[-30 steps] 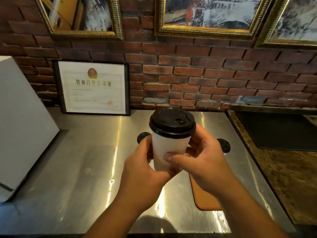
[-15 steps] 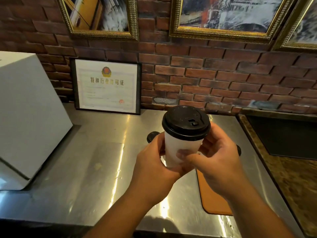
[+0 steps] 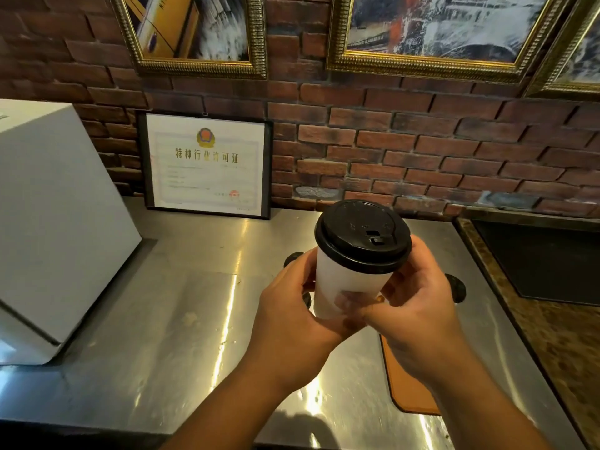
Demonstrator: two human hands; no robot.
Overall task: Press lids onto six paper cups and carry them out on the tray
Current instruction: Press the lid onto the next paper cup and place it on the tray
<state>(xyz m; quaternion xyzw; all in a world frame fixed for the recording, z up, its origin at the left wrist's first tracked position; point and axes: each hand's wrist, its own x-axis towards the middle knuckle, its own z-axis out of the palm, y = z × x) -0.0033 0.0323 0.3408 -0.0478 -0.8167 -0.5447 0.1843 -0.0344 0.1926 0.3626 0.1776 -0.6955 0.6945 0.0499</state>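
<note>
I hold a white paper cup with a black lid on it, lifted above the steel counter. My left hand wraps the cup's left side and bottom. My right hand grips its right side, thumb across the front. An orange-brown tray lies on the counter below my right hand, mostly hidden. Black lids of other cups peek out behind my hands, one on the left and one on the right.
A white box-shaped appliance stands on the counter's left. A framed certificate leans on the brick wall behind. To the right is a stone-patterned surface with a dark mat. Gold-framed pictures hang above.
The view has shifted, so the cup and both hands now sit further right in frame. The grip on the lidded cup is the same.
</note>
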